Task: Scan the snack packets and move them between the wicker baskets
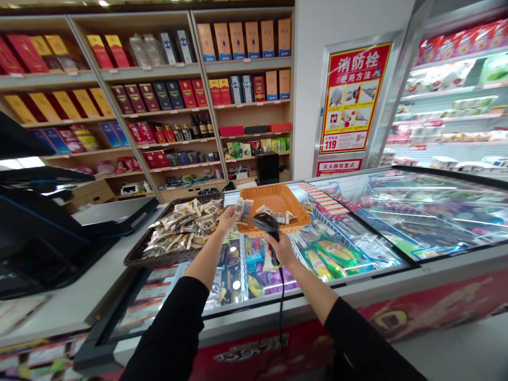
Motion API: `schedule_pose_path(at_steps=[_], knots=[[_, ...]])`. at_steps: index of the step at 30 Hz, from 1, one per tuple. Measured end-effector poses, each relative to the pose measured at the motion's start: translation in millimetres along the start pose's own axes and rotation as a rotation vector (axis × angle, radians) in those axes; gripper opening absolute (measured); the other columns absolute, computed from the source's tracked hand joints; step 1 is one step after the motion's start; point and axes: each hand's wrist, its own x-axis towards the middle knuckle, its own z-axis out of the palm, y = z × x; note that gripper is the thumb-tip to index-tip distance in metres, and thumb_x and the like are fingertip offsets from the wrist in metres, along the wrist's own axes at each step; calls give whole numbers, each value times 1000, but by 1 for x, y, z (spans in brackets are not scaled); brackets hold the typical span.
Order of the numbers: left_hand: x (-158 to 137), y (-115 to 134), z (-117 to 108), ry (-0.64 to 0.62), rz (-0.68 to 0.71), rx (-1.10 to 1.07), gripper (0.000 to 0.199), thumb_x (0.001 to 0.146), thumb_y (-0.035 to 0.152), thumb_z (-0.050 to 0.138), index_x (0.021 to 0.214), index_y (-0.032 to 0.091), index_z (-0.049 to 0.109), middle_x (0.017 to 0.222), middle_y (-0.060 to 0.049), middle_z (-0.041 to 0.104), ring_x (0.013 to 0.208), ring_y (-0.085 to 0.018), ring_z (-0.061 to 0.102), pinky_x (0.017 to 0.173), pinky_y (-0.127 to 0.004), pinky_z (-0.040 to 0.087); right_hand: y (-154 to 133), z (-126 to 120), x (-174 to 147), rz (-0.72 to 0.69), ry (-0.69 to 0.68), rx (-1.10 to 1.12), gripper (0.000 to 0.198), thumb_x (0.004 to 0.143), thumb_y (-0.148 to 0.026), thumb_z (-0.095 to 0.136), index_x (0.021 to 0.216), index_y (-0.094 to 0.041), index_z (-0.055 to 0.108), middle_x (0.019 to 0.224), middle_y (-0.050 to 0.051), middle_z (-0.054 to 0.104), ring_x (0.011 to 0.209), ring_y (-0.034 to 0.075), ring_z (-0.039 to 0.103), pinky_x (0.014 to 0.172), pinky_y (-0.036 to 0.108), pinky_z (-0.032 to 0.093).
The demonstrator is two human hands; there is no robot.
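Note:
My left hand (pixel 228 217) is closed on a small clear snack packet (pixel 243 210), held up at the near left rim of an orange wicker basket (pixel 296 203). In my right hand (pixel 281 248) is a black barcode scanner (pixel 266 223), its head over the basket's near edge and pointing toward the packet. From its handle a black cable (pixel 282 296) hangs down. A few similar packets (pixel 280 217) lie inside the orange basket. Left of my hands, a dark brown wicker basket (pixel 133 259) is heaped with wrapped snacks (pixel 180 225).
Both baskets rest on a glass-topped chest freezer (pixel 341 248) with frozen goods under the glass. A checkout counter with a dark machine (pixel 35 227) stands at the left. Shelves of boxed goods (pixel 174 95) line the back, and a lit display fridge (pixel 456 106) is at the right.

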Motion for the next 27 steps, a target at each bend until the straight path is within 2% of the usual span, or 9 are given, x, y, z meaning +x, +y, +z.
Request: schedule_pose_path(at_steps=[4,7,11,14,19,27], knots=[[1,0,4,-28,-27,-137,42,60,41,80,88,11,69,87,-8,71,79,-20,67,72,-33,55,5,13,-8,-31,9,-20,34,81,-52,58,71,-20,50,49,-5,51,34,9,46,35,21,36],[2,-1,5,34,-7,55,34,62,32,79,88,12,73,86,-9,74,80,-23,69,75,-35,55,9,9,-11,-35,101,32,35,80,-53,58,73,-20,49,50,-6,50,34,9,45,34,21,36],[0,-3,6,7,141,342,24,68,17,70,92,16,76,89,-7,75,86,-24,70,79,-31,54,11,2,-14,-41,183,69,37,79,-55,59,74,-20,48,50,-6,50,34,9,45,34,21,36],[-3,-2,7,-31,199,417,27,71,12,65,96,17,76,91,-6,75,88,-23,70,80,-30,54,11,3,-15,-43,132,45,36,80,-53,59,72,-20,49,51,-5,51,35,9,45,36,21,37],[-6,1,8,-45,184,403,27,71,12,65,96,16,75,90,-6,75,86,-23,70,78,-30,54,10,8,-16,-32,58,87,33,80,-51,60,76,-19,53,53,-5,51,37,9,46,36,21,37],[-2,-4,8,-54,168,338,22,68,17,69,89,15,76,90,-6,76,88,-23,70,79,-29,54,7,8,-18,-42,39,75,34,80,-52,58,74,-19,53,54,-5,51,37,9,46,36,22,37]])
